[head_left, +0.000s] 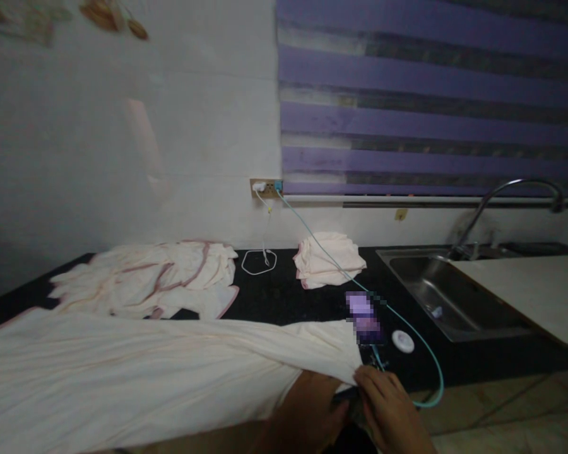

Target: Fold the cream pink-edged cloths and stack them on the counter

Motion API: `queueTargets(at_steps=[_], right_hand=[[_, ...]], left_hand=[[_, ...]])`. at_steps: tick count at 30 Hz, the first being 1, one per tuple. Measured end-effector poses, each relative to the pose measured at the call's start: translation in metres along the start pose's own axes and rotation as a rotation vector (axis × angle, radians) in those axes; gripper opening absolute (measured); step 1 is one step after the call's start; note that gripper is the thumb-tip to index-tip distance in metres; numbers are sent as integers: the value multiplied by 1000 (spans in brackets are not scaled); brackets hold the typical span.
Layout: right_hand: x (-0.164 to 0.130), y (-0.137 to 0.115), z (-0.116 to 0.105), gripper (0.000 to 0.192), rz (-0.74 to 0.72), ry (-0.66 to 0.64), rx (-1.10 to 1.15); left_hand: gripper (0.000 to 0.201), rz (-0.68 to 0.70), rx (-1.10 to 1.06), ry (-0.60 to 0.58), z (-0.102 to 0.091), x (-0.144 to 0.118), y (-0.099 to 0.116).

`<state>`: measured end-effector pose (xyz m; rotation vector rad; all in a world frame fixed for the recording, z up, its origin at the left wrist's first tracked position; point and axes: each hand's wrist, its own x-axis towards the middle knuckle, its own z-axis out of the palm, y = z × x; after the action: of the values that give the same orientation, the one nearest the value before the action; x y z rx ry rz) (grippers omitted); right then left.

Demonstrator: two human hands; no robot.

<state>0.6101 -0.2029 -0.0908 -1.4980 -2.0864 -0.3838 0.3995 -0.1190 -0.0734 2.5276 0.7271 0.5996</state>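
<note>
Your right hand pinches the right end of a long cream cloth between thumb and fingers, so that grip is closed on its edge. Your left hand is just left of it, partly covered by the same cloth; you cannot tell from this view whether its grip is clenched on the fabric or loose. The cloth stretches from your hands to the far left side of your view, along the near edge of the worktop, with loose folds running lengthwise.

Beyond it on the left you have a crumpled heap of cream cloths with pink edging. Farther right, near the wall, a folded cloth sits on the worktop. A phone, its screen blurred, lies just beyond the cloth's right end, with a round white object to its right. A teal cable drops from the wall socket and loops near your right hand. On the right is the sink, partly covered by a pale board.
</note>
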Motion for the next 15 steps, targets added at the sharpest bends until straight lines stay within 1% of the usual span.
queueTargets(at_steps=[3,5,6,8,10,11,13,14,15], right_hand=[[8,-5,-7,50,33,-63,-7],[13,-7,-9,55,86,-100,1],[15,-9,-9,58,127,-128,4],[24,-13,-11,59,223,-216,4],[38,-23,-13,50,329,-302,-38],[47,-30,-15,44,377,-324,-75],[69,-45,-17,36,442,-305,-153],[81,-52,-17,36,453,-282,-171],[95,-58,-15,34,456,-257,-167]], left_hand=[[28,2,-96,104,-15,-2,3],[18,12,-47,162,-28,-3,-1],[16,11,4,172,-35,-4,-5],[23,-3,123,148,-51,-7,-17],[31,-26,221,94,-65,-10,-32],[27,-38,258,71,-71,-11,-39],[12,-40,321,31,-82,-14,-49],[11,-28,345,17,-87,-14,-52],[13,-11,360,9,-90,-15,-51]])
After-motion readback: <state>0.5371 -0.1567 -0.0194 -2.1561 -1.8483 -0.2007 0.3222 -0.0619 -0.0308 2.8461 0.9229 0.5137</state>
